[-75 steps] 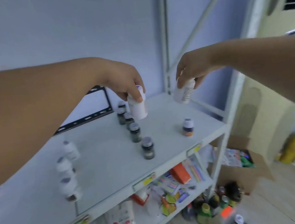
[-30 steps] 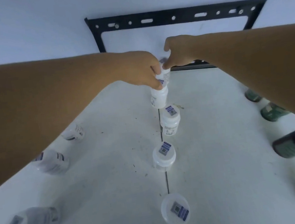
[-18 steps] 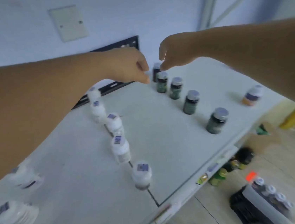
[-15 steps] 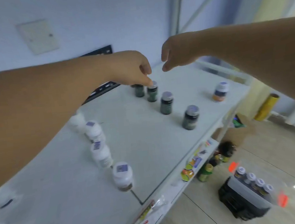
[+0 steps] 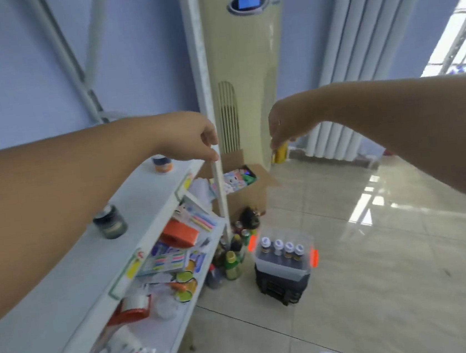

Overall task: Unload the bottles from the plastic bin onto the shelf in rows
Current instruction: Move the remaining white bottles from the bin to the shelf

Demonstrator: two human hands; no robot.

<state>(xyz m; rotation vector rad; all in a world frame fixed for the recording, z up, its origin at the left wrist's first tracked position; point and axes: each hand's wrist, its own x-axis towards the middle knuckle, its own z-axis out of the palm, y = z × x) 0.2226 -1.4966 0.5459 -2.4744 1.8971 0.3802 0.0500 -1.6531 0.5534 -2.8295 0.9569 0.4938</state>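
Note:
My left hand (image 5: 193, 141) and my right hand (image 5: 285, 124) are stretched out in the air, fingers loosely curled and holding nothing. Far below them on the floor, the clear plastic bin (image 5: 278, 269) with orange latches sits on a black crate and holds a row of white-capped bottles (image 5: 281, 248). The white top shelf (image 5: 71, 270) runs along the left. A dark green bottle (image 5: 110, 223) and an orange-labelled bottle (image 5: 162, 164) stand on it, below my left forearm. My left arm hides the other bottles on the shelf.
The shelf's upright post (image 5: 217, 178) stands just beyond my left hand. The lower shelf (image 5: 168, 331) is packed with stationery and tape. Loose bottles (image 5: 233, 263) crowd the floor by the post, with a cardboard box (image 5: 247, 195), a yellow roll (image 5: 280, 153) and a tall air conditioner (image 5: 244, 59) behind.
The view has swung right, from the shelf top to the floor and bin. Both hands have left the bottle rows, holding nothing, and now hang past the shelf's right end.

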